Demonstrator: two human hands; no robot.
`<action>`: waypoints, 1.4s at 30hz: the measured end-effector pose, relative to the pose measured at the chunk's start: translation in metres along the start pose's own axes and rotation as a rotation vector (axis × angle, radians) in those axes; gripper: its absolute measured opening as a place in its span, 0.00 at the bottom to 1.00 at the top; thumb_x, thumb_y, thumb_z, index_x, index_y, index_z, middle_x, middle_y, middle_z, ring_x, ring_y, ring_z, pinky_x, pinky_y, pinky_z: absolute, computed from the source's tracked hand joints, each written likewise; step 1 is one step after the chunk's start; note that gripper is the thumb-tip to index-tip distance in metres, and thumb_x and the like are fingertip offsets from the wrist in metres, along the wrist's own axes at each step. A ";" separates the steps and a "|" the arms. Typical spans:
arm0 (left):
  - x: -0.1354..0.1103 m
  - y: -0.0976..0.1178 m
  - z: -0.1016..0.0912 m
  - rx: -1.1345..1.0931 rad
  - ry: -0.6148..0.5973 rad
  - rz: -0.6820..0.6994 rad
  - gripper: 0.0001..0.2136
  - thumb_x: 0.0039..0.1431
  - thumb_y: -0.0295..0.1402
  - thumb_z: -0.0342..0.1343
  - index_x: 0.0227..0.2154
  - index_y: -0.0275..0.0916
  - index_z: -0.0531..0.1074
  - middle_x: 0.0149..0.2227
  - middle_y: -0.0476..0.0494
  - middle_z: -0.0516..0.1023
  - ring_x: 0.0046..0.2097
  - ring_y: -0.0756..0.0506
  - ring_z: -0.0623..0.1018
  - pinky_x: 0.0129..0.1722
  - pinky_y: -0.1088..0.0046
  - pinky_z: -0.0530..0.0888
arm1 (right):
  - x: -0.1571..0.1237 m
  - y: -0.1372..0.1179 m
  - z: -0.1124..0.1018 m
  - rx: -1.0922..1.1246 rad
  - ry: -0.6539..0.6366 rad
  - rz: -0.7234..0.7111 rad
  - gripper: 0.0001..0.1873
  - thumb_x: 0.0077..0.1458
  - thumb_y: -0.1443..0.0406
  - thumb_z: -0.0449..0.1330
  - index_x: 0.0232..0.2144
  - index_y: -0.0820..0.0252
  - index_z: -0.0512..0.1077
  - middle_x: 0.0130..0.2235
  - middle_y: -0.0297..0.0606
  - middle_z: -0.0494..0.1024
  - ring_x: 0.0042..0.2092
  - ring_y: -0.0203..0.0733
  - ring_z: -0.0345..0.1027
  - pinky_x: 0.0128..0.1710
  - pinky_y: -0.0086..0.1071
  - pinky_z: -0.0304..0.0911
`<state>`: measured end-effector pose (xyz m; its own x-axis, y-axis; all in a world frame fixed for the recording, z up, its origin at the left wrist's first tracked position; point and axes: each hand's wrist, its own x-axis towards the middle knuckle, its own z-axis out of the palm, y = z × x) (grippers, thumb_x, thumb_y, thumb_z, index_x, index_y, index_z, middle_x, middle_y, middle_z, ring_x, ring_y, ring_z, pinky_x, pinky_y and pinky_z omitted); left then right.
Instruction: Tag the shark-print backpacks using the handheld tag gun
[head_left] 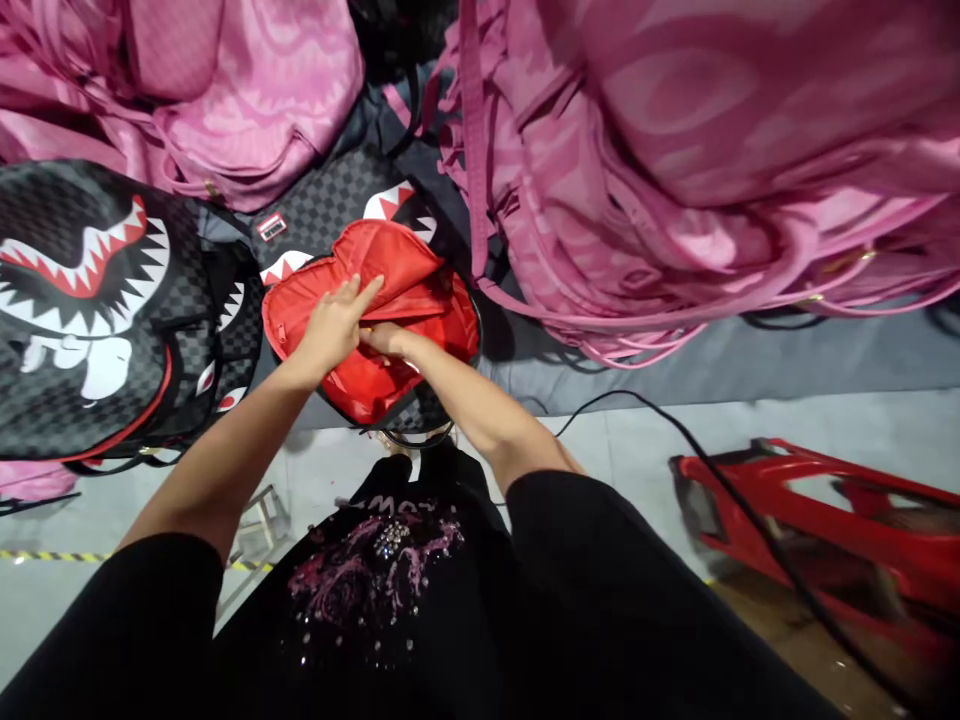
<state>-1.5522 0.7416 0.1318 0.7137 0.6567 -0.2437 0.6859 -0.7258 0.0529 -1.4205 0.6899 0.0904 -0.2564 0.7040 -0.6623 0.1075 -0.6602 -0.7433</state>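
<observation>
A grey checkered backpack with a shark-mouth print (352,200) lies open on the table edge, its red lining (390,300) turned up towards me. My left hand (334,325) lies on the red lining with fingers stretched out and pressed on a fold. My right hand (384,340) reaches under the same red fold; its fingers are tucked into the fabric and mostly hidden.
Another shark-mouth backpack (82,310) lies at the left. Heaps of pink bags (675,160) fill the back and right, and more pink bags (225,90) lie at the back left. A black cable (675,425) crosses the floor near a red frame (840,520).
</observation>
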 end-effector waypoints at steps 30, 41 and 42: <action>-0.012 0.003 -0.020 -0.110 0.167 -0.104 0.52 0.51 0.62 0.54 0.71 0.42 0.38 0.73 0.46 0.45 0.72 0.32 0.30 0.66 0.41 0.34 | -0.132 0.085 0.015 0.470 0.535 0.039 0.27 0.61 0.38 0.48 0.31 0.54 0.58 0.16 0.21 0.54 0.15 0.30 0.49 0.16 0.24 0.55; 0.008 0.006 -0.050 0.155 0.005 -0.023 0.20 0.64 0.27 0.41 0.55 0.27 0.69 0.46 0.26 0.77 0.56 0.34 0.72 0.58 0.53 0.59 | -0.056 0.054 0.037 0.580 0.374 -0.092 0.23 0.70 0.49 0.40 0.31 0.55 0.60 0.17 0.23 0.52 0.16 0.31 0.48 0.17 0.25 0.55; 0.003 0.012 -0.055 0.159 0.033 0.002 0.21 0.64 0.28 0.41 0.55 0.28 0.70 0.45 0.27 0.78 0.56 0.34 0.72 0.58 0.53 0.60 | -0.048 0.042 0.033 0.442 0.367 -0.118 0.22 0.70 0.48 0.41 0.33 0.55 0.62 0.18 0.24 0.55 0.17 0.32 0.51 0.18 0.25 0.56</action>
<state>-1.5342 0.7455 0.1846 0.7214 0.6594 -0.2118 0.6549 -0.7489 -0.1011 -1.4355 0.6199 0.0940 0.1158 0.7720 -0.6250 -0.3330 -0.5627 -0.7567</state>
